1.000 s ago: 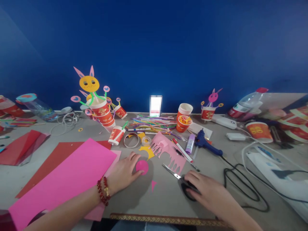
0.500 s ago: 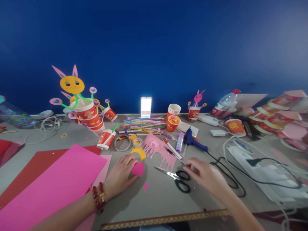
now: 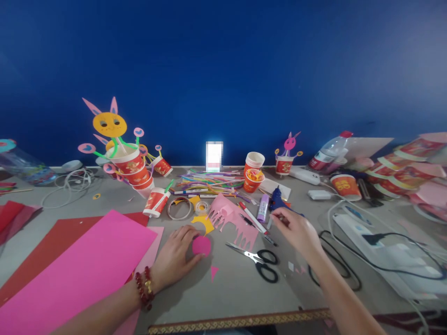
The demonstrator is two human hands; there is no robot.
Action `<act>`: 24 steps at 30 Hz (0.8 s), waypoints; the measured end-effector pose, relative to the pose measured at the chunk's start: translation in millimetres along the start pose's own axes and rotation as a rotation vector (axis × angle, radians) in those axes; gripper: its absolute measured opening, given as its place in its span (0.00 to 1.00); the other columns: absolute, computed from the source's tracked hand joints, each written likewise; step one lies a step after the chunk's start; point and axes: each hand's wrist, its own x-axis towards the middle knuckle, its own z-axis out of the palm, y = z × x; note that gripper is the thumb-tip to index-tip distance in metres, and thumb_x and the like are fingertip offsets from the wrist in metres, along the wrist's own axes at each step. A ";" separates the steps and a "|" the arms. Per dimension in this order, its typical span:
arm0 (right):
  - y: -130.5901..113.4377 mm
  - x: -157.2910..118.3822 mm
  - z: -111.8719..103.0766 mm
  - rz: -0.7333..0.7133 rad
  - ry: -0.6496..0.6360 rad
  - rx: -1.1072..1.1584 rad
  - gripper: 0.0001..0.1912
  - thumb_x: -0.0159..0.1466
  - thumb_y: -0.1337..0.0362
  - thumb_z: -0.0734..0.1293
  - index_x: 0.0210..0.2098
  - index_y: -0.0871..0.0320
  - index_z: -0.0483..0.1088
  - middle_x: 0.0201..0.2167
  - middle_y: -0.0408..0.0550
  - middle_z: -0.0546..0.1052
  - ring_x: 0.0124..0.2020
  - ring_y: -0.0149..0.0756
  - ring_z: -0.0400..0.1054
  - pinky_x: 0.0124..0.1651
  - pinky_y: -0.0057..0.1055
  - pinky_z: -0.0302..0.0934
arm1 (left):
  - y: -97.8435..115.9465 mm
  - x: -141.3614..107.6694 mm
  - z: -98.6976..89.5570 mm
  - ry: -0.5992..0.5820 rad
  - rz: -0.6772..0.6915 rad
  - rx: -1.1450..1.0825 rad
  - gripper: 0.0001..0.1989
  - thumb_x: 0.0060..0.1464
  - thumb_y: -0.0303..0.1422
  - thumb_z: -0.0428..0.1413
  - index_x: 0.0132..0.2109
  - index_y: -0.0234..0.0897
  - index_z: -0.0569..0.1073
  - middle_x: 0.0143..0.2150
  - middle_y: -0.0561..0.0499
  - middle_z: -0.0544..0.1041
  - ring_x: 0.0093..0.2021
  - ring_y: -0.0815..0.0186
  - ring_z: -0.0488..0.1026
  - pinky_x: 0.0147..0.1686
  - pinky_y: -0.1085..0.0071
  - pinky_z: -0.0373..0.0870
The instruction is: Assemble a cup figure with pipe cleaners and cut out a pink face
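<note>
We log the left hand point(image 3: 177, 253), thumb apart from fingers, at the pink disc's point(image 3: 201, 245) left edge; a gap separates disc from scissors point(image 3: 252, 255). Right hand point(image 3: 293, 229): fingers curled beside the glue gun point(image 3: 277, 198); we cannot tell whether they pinch anything.

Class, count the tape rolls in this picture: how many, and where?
2: a larger roll beyond the left hand, and a smaller roll on the larger one's right. Others may be hidden.
</note>
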 end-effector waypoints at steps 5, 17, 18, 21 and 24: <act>-16.9 14.0 9.9 -0.153 -0.034 -0.022 0.10 0.67 0.60 0.61 0.34 0.53 0.72 0.31 0.47 0.79 0.32 0.40 0.73 0.34 0.32 0.63 | -0.8 3.4 -1.2 0.017 -0.070 -0.153 0.07 0.62 0.34 0.54 0.47 0.40 0.68 0.45 0.46 0.72 0.41 0.59 0.71 0.44 0.61 0.70; -27.8 31.9 46.9 -0.348 -0.028 -0.226 0.14 0.70 0.57 0.62 0.37 0.58 0.74 0.39 0.55 0.78 0.42 0.49 0.71 0.47 0.42 0.64 | -4.7 9.4 -7.1 0.057 -0.139 -0.312 0.20 0.68 0.40 0.44 0.27 0.39 0.64 0.30 0.50 0.69 0.33 0.64 0.68 0.35 0.70 0.64; -28.6 32.7 47.6 -0.346 -0.016 -0.213 0.13 0.70 0.56 0.62 0.40 0.58 0.74 0.42 0.56 0.78 0.44 0.50 0.71 0.48 0.43 0.64 | -5.7 9.3 -6.8 0.062 -0.149 -0.317 0.22 0.68 0.41 0.43 0.26 0.39 0.63 0.27 0.52 0.68 0.31 0.64 0.67 0.34 0.70 0.63; -34.4 35.1 48.1 -0.327 0.003 -0.143 0.14 0.70 0.57 0.62 0.47 0.59 0.71 0.47 0.57 0.77 0.48 0.51 0.71 0.50 0.44 0.65 | -7.4 8.6 -5.7 0.081 -0.199 -0.335 0.25 0.69 0.43 0.43 0.24 0.39 0.61 0.22 0.55 0.63 0.26 0.67 0.63 0.30 0.71 0.60; -46.1 39.0 47.4 -0.321 -0.021 -0.060 0.13 0.69 0.60 0.61 0.50 0.58 0.70 0.48 0.56 0.77 0.49 0.50 0.72 0.49 0.43 0.66 | -6.2 8.0 -5.9 0.090 -0.242 -0.361 0.22 0.69 0.42 0.43 0.26 0.38 0.65 0.22 0.55 0.67 0.25 0.68 0.64 0.28 0.73 0.60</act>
